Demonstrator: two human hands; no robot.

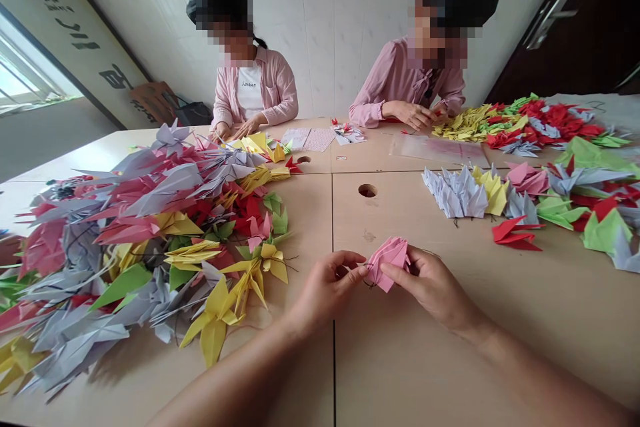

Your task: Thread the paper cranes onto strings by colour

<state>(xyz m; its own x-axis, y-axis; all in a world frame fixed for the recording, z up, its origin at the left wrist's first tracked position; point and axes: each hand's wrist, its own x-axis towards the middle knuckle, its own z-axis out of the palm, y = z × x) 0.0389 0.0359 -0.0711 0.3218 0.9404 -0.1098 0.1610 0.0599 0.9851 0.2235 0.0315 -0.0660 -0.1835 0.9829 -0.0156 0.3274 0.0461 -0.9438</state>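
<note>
Over the middle of the table, a small stack of folded pink paper cranes (pixel 389 261) is held between my hands. My right hand (pixel 425 283) grips the stack from the right, its thumb pressed on the front. From the left, my left hand (pixel 341 279) pinches the stack's edge, where a bit of dark string shows. Its fingertips are partly hidden. To the right of my right hand lies a single red paper crane (pixel 515 235), below a row of white cranes (pixel 455 192) and yellow cranes (pixel 491 188).
A large heap of strung paper cranes (pixel 165 213) covers the left side. More folded pieces (pixel 540 121) lie at the far right. Two people sit opposite, their hands on the table (pixel 480 333). A round hole (pixel 367 191) pierces the tabletop, and a plastic sheet (pixel 437 150) lies beyond.
</note>
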